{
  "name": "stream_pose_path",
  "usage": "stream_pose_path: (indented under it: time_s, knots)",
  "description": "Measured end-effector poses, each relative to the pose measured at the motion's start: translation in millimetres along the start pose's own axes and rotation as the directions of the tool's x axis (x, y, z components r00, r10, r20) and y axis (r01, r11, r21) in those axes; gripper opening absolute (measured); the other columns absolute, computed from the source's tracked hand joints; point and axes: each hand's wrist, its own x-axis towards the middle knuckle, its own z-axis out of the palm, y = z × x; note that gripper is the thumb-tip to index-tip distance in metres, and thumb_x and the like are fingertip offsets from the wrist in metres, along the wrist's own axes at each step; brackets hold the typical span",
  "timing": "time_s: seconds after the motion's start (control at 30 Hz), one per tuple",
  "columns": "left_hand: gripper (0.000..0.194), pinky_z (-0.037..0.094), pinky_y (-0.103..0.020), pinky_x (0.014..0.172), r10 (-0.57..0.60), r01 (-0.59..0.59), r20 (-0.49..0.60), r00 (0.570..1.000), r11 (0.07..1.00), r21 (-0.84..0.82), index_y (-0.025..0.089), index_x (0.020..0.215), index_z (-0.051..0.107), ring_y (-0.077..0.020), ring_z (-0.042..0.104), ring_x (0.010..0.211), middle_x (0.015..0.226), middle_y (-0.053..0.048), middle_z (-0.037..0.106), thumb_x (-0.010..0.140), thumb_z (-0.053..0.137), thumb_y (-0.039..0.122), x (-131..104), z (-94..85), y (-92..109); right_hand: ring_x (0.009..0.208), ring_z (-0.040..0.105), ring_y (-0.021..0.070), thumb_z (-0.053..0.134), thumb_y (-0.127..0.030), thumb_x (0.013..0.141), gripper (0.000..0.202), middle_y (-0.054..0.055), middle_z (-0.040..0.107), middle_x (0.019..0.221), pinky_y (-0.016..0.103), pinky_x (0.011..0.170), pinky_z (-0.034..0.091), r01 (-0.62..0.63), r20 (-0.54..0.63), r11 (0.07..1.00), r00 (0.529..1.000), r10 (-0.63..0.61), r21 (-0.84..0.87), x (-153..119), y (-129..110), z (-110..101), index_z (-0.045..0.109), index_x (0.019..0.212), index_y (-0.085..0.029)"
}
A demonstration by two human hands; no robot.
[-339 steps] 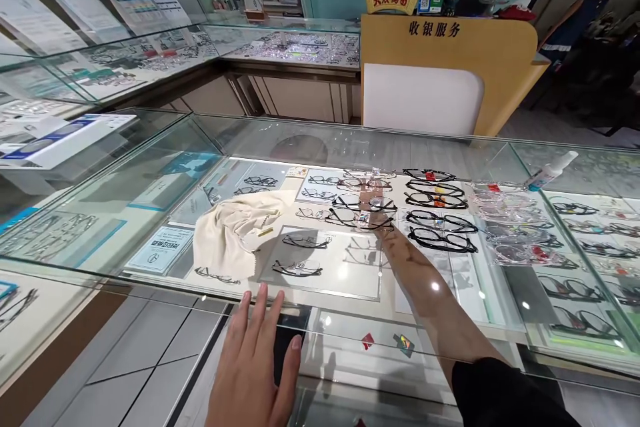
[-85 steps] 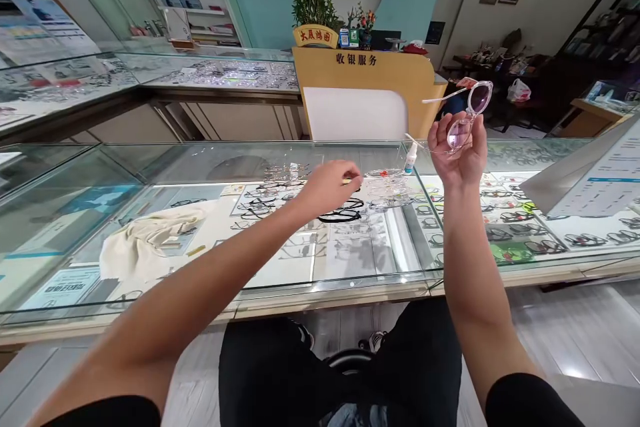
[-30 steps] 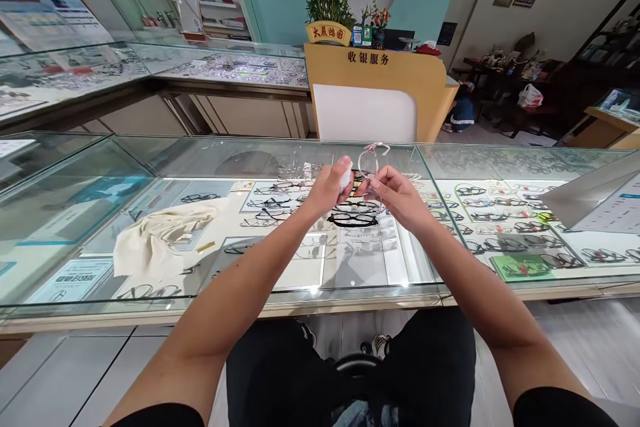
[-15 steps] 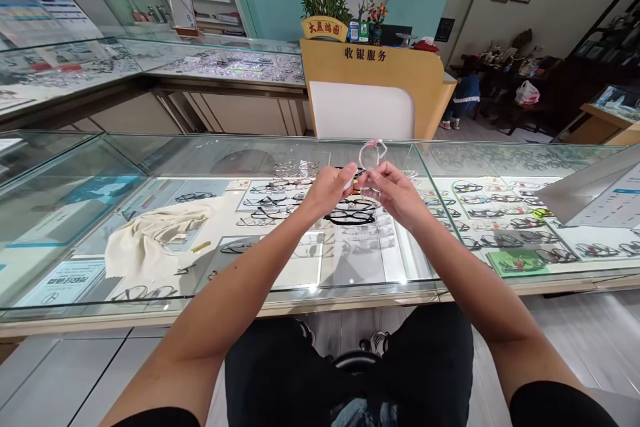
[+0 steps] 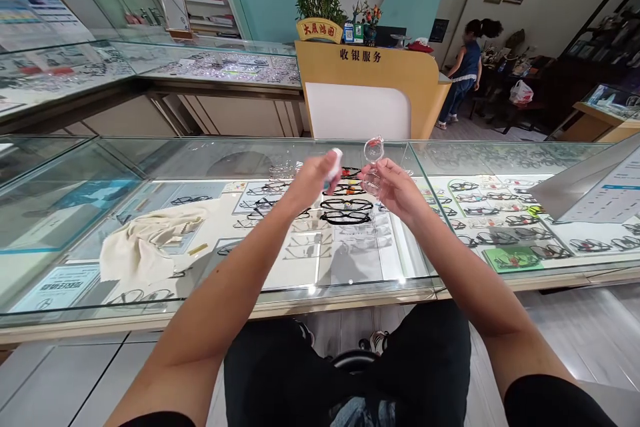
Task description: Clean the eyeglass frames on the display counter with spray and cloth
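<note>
My right hand [image 5: 395, 188] pinches a pair of clear-framed eyeglasses [image 5: 373, 149] near the bridge, one lens rim above the fingers and the other below. To its left, my left hand [image 5: 314, 181] is wrapped around a small white bottle [image 5: 336, 163], which looks like a spray bottle; most of it is hidden in the fist. Both hands are raised over the glass display counter [image 5: 280, 290]. Beneath them, dark eyeglass frames [image 5: 346, 217] lie in a column inside the case.
A cream cloth [image 5: 133, 250] lies crumpled on the counter at left. On the right stands a folded white sign [image 5: 595, 190]. Beyond the counter are a wooden cashier desk [image 5: 430, 80] and a person [image 5: 465, 70] at back right.
My left hand has moved left, away from the eyeglasses, and the white bottle shows more clearly. My right hand still holds the eyeglasses. The person at the back has come upright into view.
</note>
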Motion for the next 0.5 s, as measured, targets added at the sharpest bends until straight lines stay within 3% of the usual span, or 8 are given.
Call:
stream_pose_path:
  time_s: [0.1,0.17,0.23,0.37,0.5]
  knots:
    - [0.055,0.048,-0.035,0.070,0.004,-0.018,-0.293,0.956,0.999,-0.045,0.023,0.077,0.059,-0.0199,0.062,0.072,0.079,-0.006,0.066,0.100,0.056,0.073,8,-42.0,-7,0.102,0.082,0.0192,0.105,-0.048,0.075,0.043,0.000,0.084,0.100,0.031,0.093,0.067,0.003,-0.027,1.000,1.000,-0.002,0.016,0,-2,-2,0.069,0.086,-0.027]
    - [0.025,0.048,-0.031,0.076,-0.054,0.075,-0.516,0.855,0.997,0.019,0.022,0.089,0.061,-0.0174,0.061,0.082,0.093,-0.004,0.067,0.102,0.056,0.043,10,-76.5,-19,0.104,0.082,0.0198,0.103,-0.047,0.078,0.040,0.000,0.084,0.101,0.033,0.095,0.068,0.009,-0.044,1.000,0.999,-0.008,0.010,0,-3,-3,0.069,0.087,-0.028]
    - [0.005,0.045,-0.028,0.081,-0.099,0.178,-0.619,0.779,0.982,0.068,0.021,0.101,0.060,-0.0150,0.055,0.088,0.099,-0.002,0.063,0.098,0.057,0.020,5,-112.0,-34,0.104,0.082,0.0201,0.102,-0.047,0.079,0.039,0.000,0.084,0.102,0.034,0.096,0.069,0.015,-0.050,1.000,0.999,-0.015,0.002,1,-5,-5,0.069,0.088,-0.028]
    - [0.018,0.040,-0.028,0.088,-0.161,0.408,-0.739,0.654,0.898,0.165,0.020,0.108,0.055,-0.0142,0.048,0.091,0.100,0.002,0.056,0.096,0.065,0.010,-23,-171.4,-66,0.104,0.081,0.0196,0.105,-0.047,0.075,0.042,0.000,0.084,0.100,0.032,0.094,0.069,0.016,-0.042,1.000,0.999,-0.015,0.010,0,-8,-6,0.070,0.089,-0.028]
    - [0.023,0.042,-0.033,0.094,-0.232,0.595,-0.759,0.609,0.766,0.243,0.019,0.097,0.055,-0.0160,0.050,0.088,0.089,0.004,0.056,0.090,0.075,0.010,-55,-204.1,-94,0.103,0.081,0.0173,0.108,-0.047,0.072,0.042,-0.002,0.085,0.098,0.029,0.092,0.069,0.002,-0.026,1.000,1.000,-0.002,0.013,-2,-9,-3,0.073,0.087,-0.028]
